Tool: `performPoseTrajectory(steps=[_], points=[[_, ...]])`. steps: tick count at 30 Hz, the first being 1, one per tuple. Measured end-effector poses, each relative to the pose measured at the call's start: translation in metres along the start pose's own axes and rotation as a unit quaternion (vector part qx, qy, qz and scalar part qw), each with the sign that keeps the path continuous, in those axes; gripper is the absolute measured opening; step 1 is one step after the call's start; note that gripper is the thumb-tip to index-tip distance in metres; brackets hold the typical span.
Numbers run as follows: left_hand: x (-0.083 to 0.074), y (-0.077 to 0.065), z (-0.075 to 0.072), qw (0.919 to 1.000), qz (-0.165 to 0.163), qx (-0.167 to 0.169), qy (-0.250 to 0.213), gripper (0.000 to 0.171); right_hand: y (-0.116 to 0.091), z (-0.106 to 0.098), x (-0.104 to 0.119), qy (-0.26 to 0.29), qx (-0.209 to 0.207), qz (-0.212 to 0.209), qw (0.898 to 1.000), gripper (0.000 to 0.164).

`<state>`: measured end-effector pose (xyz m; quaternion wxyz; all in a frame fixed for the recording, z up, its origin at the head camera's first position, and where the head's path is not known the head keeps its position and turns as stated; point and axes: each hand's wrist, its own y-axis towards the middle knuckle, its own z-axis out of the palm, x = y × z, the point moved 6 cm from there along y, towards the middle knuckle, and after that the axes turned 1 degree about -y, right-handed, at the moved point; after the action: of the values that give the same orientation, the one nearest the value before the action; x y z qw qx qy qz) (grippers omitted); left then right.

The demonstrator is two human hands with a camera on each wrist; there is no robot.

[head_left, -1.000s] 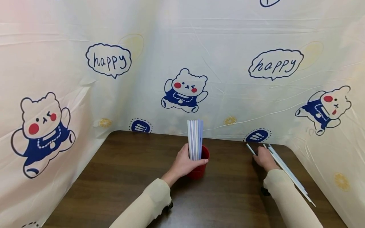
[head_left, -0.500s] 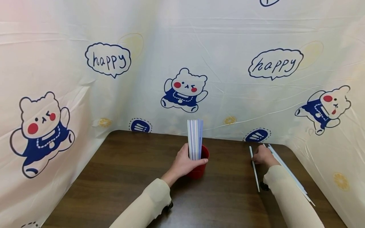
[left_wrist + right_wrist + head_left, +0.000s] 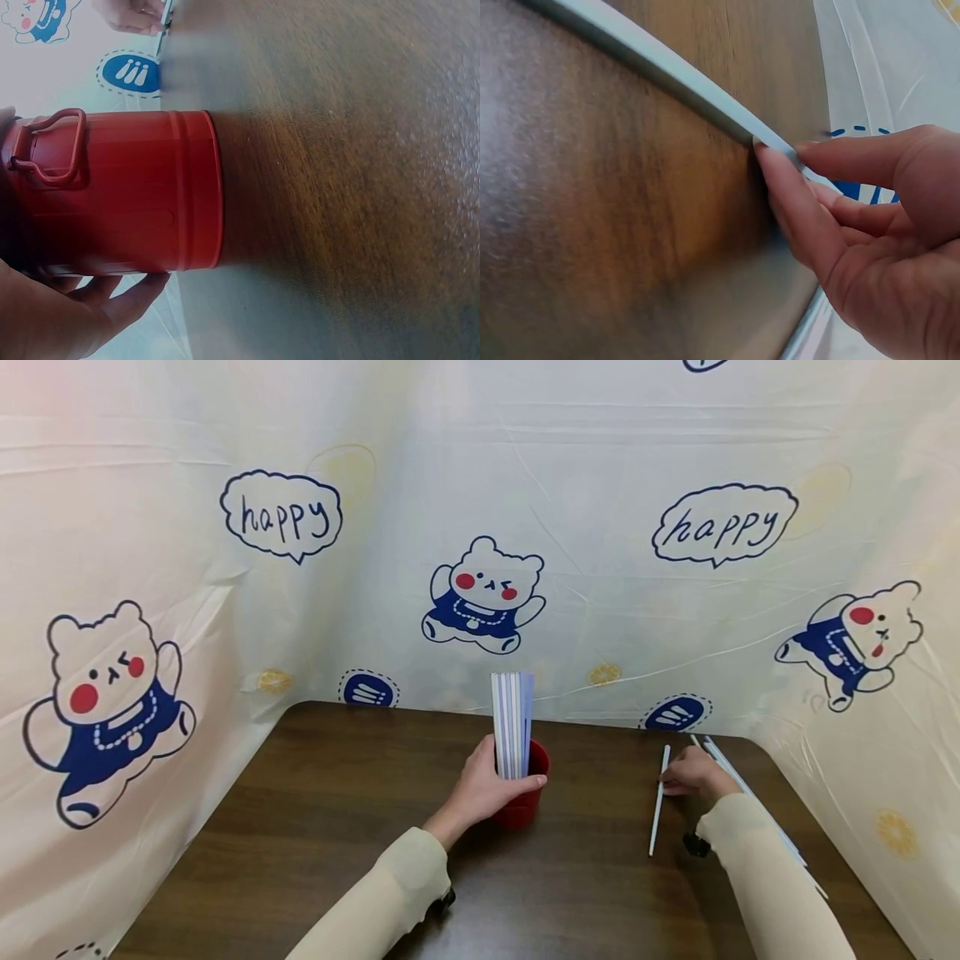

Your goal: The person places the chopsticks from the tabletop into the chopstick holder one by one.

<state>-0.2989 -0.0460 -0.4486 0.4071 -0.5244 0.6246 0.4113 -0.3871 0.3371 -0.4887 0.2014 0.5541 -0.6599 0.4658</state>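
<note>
A small red metal pail (image 3: 521, 814) stands upright near the middle of the table, a wire loop handle on its side (image 3: 56, 146). My left hand (image 3: 482, 783) grips it near the top, thumb at the rim and fingers around the wall. A bundle of thin, straight white and pale-blue strips (image 3: 510, 718) rises from the pail. On the right, my right hand (image 3: 693, 775) pinches one more pale-blue strip (image 3: 656, 827) between thumb and fingertips close to its far end. In the right wrist view this strip (image 3: 682, 71) runs diagonally close over the wood.
Several more strips (image 3: 723, 762) lie slantwise along the right side of the brown table (image 3: 300, 827), partly behind the right forearm. A pale curtain (image 3: 585, 527) printed with bears and "happy" bubbles hangs behind the table and along both sides.
The pinched strip has come out from under the right hand and swung, its near end moving left. The right hand has turned slightly. The left hand and pail stay put.
</note>
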Motion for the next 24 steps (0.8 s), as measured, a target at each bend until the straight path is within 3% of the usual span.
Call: performPoseTrajectory(steps=[7,10,14,16,21,24], points=[[0.001,0.000,0.000,1.0000,-0.003,0.002,-0.002,0.087,-0.005,0.002,-0.005,0.087,0.001,-0.025,0.996,0.020],[0.002,0.000,0.001,1.0000,-0.002,0.002,-0.004,0.086,-0.005,0.004,-0.004,0.134,-0.030,-0.047,0.989,0.025],[0.003,0.000,0.001,1.0000,-0.002,0.003,-0.002,0.087,-0.007,0.004,0.010,0.190,-0.104,-0.086,0.973,0.030],[0.003,0.001,0.001,1.0000,0.001,0.002,-0.002,0.087,-0.009,0.004,0.023,0.229,-0.130,-0.110,0.958,0.029],[0.002,0.002,-0.001,1.0000,0.008,-0.001,-0.001,0.088,-0.017,0.008,0.063,0.310,-0.132,-0.177,0.925,0.022],[0.001,0.001,0.000,1.0000,0.008,0.000,-0.004,0.089,-0.027,0.011,0.089,0.322,-0.134,-0.209,0.914,0.023]])
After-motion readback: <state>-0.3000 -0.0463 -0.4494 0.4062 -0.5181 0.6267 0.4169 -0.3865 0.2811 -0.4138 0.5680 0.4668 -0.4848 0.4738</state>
